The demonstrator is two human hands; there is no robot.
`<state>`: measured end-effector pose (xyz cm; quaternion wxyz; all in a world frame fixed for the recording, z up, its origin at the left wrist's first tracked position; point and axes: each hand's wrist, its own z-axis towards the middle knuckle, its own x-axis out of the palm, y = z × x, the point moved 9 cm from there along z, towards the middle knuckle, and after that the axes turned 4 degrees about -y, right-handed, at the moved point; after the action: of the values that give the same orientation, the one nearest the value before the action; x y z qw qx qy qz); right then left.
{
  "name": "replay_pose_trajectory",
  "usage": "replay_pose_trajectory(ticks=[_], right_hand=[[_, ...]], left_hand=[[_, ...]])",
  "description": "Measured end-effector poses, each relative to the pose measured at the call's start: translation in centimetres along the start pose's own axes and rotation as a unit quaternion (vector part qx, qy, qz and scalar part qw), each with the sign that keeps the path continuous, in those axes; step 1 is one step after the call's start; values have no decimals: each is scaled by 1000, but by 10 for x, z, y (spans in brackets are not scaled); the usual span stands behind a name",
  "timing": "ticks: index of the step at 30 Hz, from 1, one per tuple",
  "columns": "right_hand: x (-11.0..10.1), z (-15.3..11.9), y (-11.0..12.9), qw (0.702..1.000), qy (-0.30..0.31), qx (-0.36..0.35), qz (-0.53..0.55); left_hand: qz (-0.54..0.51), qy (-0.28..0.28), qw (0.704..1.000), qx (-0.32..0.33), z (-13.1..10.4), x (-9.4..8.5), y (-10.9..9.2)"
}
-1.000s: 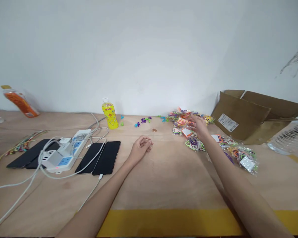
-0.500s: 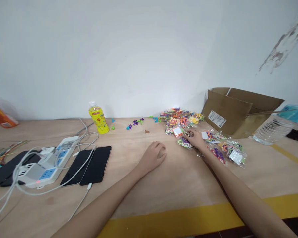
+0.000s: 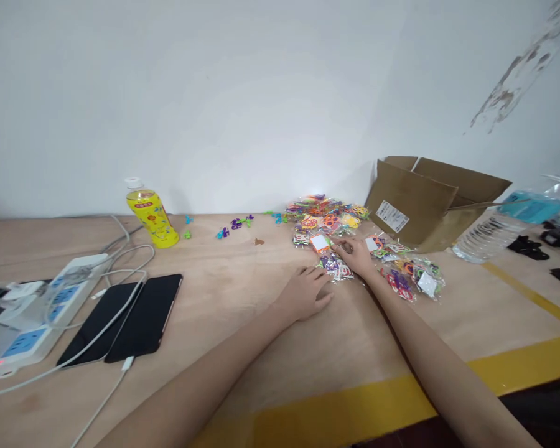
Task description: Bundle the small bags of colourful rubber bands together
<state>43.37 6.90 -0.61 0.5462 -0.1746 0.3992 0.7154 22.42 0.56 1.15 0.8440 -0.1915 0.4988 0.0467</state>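
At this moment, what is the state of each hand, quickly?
Left hand: open, fingers loosely spread beside a small packet.
Right hand: fingers curled at the white-labelled packet; whether gripping, cannot be told.

Yellow-edged bench [image 3: 233, 280], carton [image 3: 413, 202] and bagged trinkets [image 3: 332, 221] suggest a workroom.

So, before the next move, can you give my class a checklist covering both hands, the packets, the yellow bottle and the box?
1. Right hand at the packets: ok.
2. Right grip firm on a packet: cannot tell, its fingers hide any contact.
3. Left hand clear of the packets: cannot tell, it's right at their edge.
4. Yellow bottle capped: ok.
5. Cardboard box closed: not ok, flaps open.
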Motion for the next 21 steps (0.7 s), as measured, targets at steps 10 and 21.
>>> replay_pose_trajectory(ticks=[10,21], right_hand=[[8,-7,10,998,45,-11,-49],[2,-14,71,989,56,-12,136]], left_hand=[[26,-9,998,-53,-26,-25,1],[-23,-28,995,-92,-39,-33,15]])
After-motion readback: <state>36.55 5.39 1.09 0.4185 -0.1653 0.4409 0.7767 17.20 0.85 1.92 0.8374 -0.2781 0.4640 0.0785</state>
